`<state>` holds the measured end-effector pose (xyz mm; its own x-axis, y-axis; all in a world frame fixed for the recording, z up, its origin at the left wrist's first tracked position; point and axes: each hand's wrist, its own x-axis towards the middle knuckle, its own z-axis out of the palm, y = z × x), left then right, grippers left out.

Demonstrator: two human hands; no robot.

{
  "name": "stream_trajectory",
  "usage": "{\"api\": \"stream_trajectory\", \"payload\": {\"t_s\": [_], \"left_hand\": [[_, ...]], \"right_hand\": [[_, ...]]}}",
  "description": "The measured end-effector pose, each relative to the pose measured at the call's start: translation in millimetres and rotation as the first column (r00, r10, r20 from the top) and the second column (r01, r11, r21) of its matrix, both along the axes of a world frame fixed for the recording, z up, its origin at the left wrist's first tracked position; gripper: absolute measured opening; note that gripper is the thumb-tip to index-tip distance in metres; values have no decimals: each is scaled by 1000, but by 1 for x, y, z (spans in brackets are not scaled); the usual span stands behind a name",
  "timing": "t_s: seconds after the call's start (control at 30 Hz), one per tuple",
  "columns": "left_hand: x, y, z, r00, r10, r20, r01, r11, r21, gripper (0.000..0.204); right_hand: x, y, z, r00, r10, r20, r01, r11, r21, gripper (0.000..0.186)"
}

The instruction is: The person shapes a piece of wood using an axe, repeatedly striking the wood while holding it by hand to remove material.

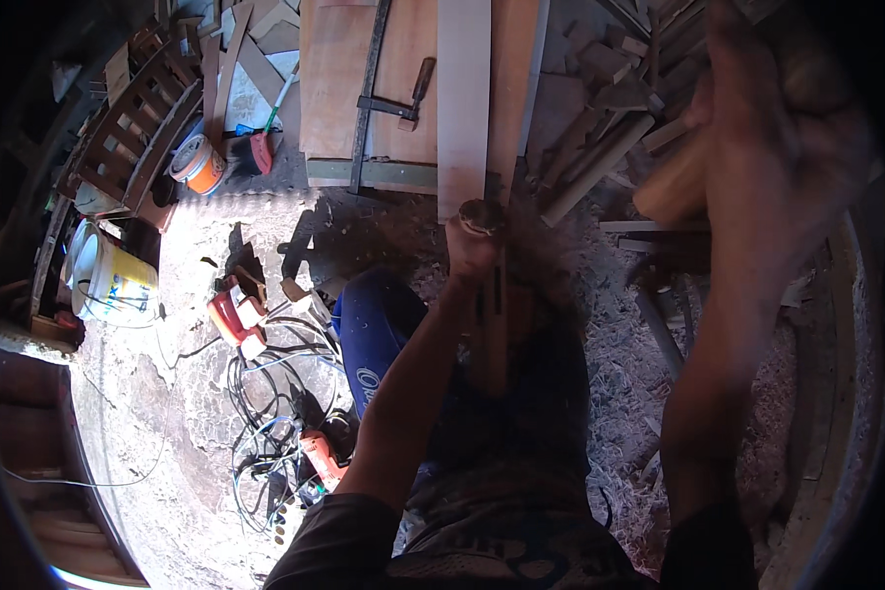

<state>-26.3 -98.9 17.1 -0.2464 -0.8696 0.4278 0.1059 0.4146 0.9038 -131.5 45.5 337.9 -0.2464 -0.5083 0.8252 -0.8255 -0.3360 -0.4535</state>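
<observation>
My left hand (470, 246) is closed around a slim dark tool (492, 315) with a rounded wooden top (482, 214). It holds the tool at the near end of a long pale plank (462, 98). My right hand (767, 138) is raised close to the camera and blurred. It seems closed around a tan wooden piece (669, 187) that sticks out to its left. The plank lies on a brown workbench (334, 88) ahead of me.
A black bar clamp (369, 98) and a wooden-handled tool (418, 88) lie on the bench. Offcuts (610, 108) pile up at right, over shavings (619, 334). At left: orange can (199, 165), white bucket (118, 285), red power tool (236, 317), orange drill (320, 457), cables (275, 393), blue container (369, 334).
</observation>
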Motion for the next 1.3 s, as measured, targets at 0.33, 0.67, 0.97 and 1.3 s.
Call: {"api": "stream_trajectory", "payload": {"t_s": [0.33,0.67,0.97,1.3], "left_hand": [[8,48,-9,984,-49,-174,33,995,-94,31],[6,24,-28,1000,-10,7,9,999,39,12],[14,74,-2,992,51,-112,-57,997,-59,32],[1,23,-25,994,-75,-75,88,978,188,20]], "right_hand": [[17,63,-176,958,276,-80,-128,660,740,64],[8,5,-35,956,194,219,-132,954,-270,62],[16,72,-190,960,276,-51,-130,597,792,73],[2,11,-43,952,194,237,-139,963,-230,63]]}}
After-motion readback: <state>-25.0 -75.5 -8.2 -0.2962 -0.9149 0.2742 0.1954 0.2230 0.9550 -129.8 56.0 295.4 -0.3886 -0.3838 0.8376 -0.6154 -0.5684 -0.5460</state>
